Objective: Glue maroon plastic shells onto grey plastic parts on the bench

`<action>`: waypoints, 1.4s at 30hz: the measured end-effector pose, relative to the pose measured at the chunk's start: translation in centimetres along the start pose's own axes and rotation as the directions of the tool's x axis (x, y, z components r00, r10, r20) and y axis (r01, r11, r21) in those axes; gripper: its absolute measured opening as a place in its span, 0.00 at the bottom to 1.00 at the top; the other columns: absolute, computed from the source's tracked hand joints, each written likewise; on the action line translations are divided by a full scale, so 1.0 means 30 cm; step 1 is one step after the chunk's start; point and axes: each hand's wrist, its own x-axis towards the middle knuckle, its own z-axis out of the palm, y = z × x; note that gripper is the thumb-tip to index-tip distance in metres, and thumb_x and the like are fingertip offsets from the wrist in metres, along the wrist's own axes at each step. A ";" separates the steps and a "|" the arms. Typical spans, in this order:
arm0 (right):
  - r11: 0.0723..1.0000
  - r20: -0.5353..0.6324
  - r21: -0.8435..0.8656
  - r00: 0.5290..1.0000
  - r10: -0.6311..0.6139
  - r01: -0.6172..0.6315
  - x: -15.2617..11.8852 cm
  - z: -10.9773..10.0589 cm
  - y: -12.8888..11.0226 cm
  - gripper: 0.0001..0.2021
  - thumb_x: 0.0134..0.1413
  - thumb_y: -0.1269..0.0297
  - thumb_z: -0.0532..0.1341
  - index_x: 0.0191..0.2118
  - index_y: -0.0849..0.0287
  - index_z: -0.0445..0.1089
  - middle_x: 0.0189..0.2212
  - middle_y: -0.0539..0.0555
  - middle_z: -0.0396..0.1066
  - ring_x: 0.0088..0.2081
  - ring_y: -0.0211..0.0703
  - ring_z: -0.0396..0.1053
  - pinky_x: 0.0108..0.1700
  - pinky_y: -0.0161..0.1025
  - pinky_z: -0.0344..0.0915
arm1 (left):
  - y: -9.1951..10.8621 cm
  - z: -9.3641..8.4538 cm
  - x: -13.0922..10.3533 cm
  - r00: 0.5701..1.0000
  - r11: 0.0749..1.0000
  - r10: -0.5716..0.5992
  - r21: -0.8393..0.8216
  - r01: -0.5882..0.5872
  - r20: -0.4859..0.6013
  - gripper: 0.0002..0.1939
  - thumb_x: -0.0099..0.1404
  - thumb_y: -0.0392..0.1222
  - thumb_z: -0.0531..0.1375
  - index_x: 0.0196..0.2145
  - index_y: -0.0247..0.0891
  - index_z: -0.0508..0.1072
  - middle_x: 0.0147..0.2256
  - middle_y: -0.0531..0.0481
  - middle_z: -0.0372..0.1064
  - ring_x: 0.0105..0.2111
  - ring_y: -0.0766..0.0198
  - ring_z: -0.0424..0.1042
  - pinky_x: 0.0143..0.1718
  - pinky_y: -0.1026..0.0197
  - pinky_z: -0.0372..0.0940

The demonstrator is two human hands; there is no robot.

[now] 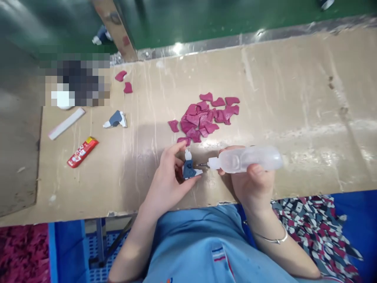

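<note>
Between the fingers and thumb of my left hand [171, 179] is a small dark blue and white plastic part [189, 169]. My right hand [255, 182] is wrapped round a translucent squeeze bottle [250, 159], held on its side. Its thin nozzle points left, with the tip close to the blue part; whether they touch I cannot tell. Just beyond my left hand lies a loose heap of maroon pieces [200, 120]. A similar blue and white part [117, 119] rests on the table further left.
On the table's left are a red packet [82, 152], a white strip [67, 124] and two maroon pieces [123, 81]. A wooden post [116, 29] stands at the far edge. Below the near edge, a blue bin [69, 251] is at left, and mixed coloured pieces [315, 236] fill one at right.
</note>
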 end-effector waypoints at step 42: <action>0.949 0.004 -0.195 0.968 -0.251 0.247 -0.017 0.000 0.029 0.16 0.52 0.42 0.78 0.38 0.48 0.87 0.35 0.50 0.86 0.33 0.51 0.83 0.34 0.49 0.80 | -0.026 -0.009 -0.019 0.971 0.971 0.227 0.057 -0.231 0.070 0.43 0.64 0.29 0.71 0.70 0.58 0.62 0.66 0.47 0.66 0.37 0.66 0.74 0.44 0.58 0.78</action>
